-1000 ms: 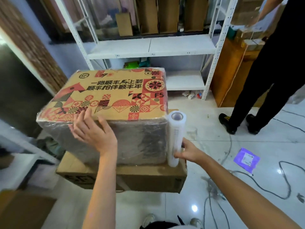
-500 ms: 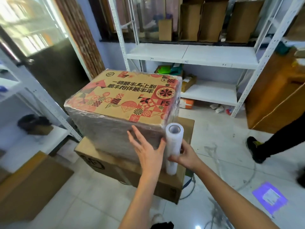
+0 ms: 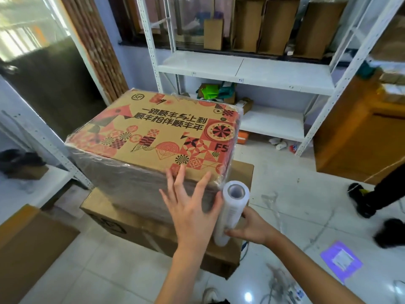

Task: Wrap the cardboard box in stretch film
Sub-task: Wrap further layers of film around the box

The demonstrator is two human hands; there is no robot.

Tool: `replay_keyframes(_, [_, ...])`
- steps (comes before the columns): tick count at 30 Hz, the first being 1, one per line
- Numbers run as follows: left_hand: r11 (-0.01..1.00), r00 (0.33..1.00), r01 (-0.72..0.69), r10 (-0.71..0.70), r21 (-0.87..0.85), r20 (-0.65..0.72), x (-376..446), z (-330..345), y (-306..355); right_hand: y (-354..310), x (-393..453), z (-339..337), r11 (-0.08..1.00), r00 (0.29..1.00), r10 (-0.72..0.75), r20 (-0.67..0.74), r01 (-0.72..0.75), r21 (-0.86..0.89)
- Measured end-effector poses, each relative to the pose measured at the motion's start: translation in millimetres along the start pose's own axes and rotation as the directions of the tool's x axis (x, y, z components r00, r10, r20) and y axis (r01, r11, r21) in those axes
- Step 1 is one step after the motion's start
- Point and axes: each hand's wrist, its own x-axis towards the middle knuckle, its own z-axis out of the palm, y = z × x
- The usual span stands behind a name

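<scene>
At the centre of the head view, the printed cardboard box (image 3: 153, 137) sits on a plain lower carton (image 3: 140, 229) that stands on the tiled floor (image 3: 295, 194). Stretch film (image 3: 122, 183) covers the near side face and laps over the top edges; the top panel's middle looks bare.

The left hand (image 3: 190, 209) lies flat on the near face by the near right corner, fingers spread and straight, fingertips (image 3: 182, 170) reaching the top edge. The right hand (image 3: 249, 227) grips the film roll (image 3: 232, 211) near its lower end; the roll stands nearly upright, just beside the same corner.

Edges and room: the box overhangs the lower carton on the left. Open floor lies right of the stack. A white shelf rack (image 3: 241, 73) stands behind, and a flat cardboard sheet (image 3: 28, 249) lies at lower left.

Hidden or unclear: the box's far and left faces cannot be seen. The roll's lower end is partly covered by the right hand's fingers. Whether film runs from roll to box cannot be told. A second person's legs (image 3: 385, 194) are cut off at the right edge. Cables (image 3: 282, 284) on the floor are blurred.
</scene>
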Motion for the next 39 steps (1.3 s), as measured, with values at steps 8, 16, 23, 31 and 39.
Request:
replay_keyframes(8, [0.996,0.999,-0.003,0.000,-0.086,-0.032,3.2,7.5,-2.9,-16.5,12.3,-27.5,0.996,0.989,-0.054,0.136,0.064,-0.069])
replay_keyframes(16, [0.997,0.999,-0.018,0.014,-0.080,-0.047,0.4,6.5,-11.0,-22.1,27.3,-42.0,0.990,0.974,-0.109,0.199,0.125,-0.068])
replay_keyframes(23, [0.985,0.995,0.020,-0.037,-0.169,-0.093,3.0,5.9,-11.9,-16.8,36.8,-43.4,0.963,0.967,-0.140,0.212,0.182,-0.197])
replay_keyframes(31, [0.983,0.993,0.077,-0.090,-0.167,-0.071,6.0,11.2,-4.3,-20.7,34.5,-54.0,0.845,0.989,-0.132,0.070,0.149,-0.514])
replay_keyframes(39, [0.978,0.981,0.130,-0.150,-0.161,-0.120,8.5,17.5,3.3,0.2,52.8,-58.1,0.883,0.990,-0.137,0.044,0.142,-0.448])
